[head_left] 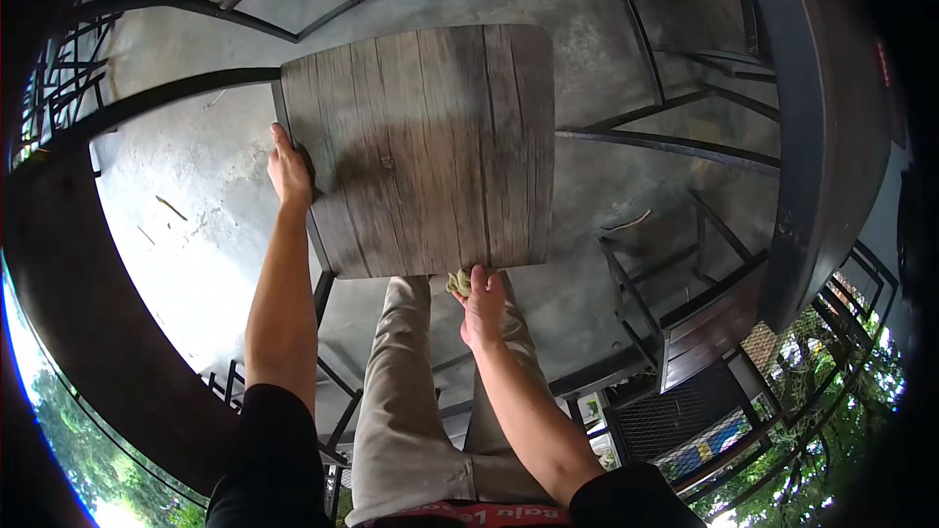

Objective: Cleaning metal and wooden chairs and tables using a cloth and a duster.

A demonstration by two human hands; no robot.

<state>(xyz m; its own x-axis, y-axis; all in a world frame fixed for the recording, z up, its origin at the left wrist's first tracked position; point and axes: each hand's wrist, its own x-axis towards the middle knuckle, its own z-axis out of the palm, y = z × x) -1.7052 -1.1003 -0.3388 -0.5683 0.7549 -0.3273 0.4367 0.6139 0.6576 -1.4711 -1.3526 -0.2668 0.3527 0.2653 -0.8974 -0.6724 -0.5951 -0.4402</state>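
A wood-grain board (440, 161), which looks like a chair seat or small tabletop, lies across the centre of the head view. My left hand (291, 169) grips the dark metal frame along its left side. At the near edge of the board, right of its middle, my right hand (484, 301) holds a crumpled greenish cloth (460, 282) against the rim. The fingertips of my right hand are partly hidden beneath the board's edge.
Black metal frames stand at the upper left and upper right. A chair with a dark seat (708, 337) is at the right. Large dark table-like surfaces curve along both sides. Small sticks (171, 207) lie on the concrete floor (198, 235). Mesh railing runs at the lower right.
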